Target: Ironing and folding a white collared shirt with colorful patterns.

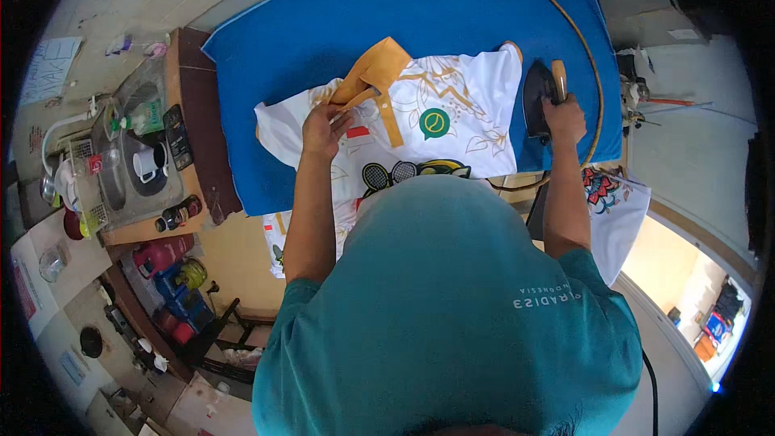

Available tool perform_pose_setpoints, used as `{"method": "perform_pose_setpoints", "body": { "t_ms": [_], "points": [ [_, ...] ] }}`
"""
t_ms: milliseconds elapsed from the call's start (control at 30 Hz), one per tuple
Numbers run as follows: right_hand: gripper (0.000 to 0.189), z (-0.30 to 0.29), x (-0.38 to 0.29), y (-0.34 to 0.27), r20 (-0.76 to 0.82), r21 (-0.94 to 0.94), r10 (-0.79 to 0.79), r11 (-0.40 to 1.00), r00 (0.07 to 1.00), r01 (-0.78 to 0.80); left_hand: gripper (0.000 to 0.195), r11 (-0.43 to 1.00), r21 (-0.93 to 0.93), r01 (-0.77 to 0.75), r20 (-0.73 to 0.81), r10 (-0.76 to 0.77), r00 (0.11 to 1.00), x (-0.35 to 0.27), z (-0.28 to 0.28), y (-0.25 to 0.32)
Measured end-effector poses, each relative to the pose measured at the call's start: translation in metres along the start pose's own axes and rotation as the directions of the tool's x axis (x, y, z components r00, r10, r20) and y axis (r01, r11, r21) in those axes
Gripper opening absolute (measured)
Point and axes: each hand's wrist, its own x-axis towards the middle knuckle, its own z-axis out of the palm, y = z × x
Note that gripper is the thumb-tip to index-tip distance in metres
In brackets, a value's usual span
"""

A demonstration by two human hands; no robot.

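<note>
A white polo shirt (pixel 460 91) with an orange collar (pixel 375 69) and orange placket lies on a blue cloth (pixel 339 24). It bears gold leaf patterns, a green round emblem and printed rackets. My left hand (pixel 324 133) pinches the edge of the collar, which is partly raised and folded. To the right of the shirt, my right hand (pixel 566 120) is around the rear of the wooden handle of a clothes iron (pixel 536 100). The dark iron rests on the blue cloth, apart from the shirt's sleeve. My own torso covers the shirt's lower part.
The iron's cord (pixel 590 54) loops along the right side. A counter on the left carries a sink (pixel 112 175), a phone (pixel 177 136) and a dark bottle (pixel 178 213). A white printed garment (pixel 617 224) hangs at the right. Gas cylinders (pixel 163 251) stand under the counter.
</note>
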Motion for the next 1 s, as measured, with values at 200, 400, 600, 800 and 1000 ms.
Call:
{"method": "perform_pose_setpoints", "body": {
  "t_ms": [200,400,600,800,1000],
  "points": [
    [0.049,-0.001,0.003,-0.002,0.0,0.001,0.023,1.0,1.0,-0.023,0.03,1.0,-0.001,0.024,0.018,-0.024,1.0,0.002,-0.007,-0.009],
    [0.05,0.001,0.01,-0.011,0.024,-0.005,0.109,0.994,0.994,-0.109,0.033,0.999,0.02,-0.028,-0.007,0.029,1.0,0.012,-0.009,-0.014],
    [0.04,0.0,-0.036,-0.08,-0.502,-0.024,-0.311,0.938,0.807,0.346,0.026,0.99,0.095,-0.101,-0.128,0.113,0.985,0.006,0.003,-0.018],
    [0.054,0.069,-0.095,-0.247,0.171,0.459,-0.694,0.684,0.7,0.566,0.032,0.916,0.279,-0.287,0.051,0.284,0.957,0.015,0.0,-0.02],
    [0.056,0.085,-0.096,-0.294,0.42,0.25,-0.49,0.872,0.764,0.422,0.032,0.976,-0.176,0.13,0.104,-0.113,0.988,0.009,-0.003,-0.011]
  ]
}}
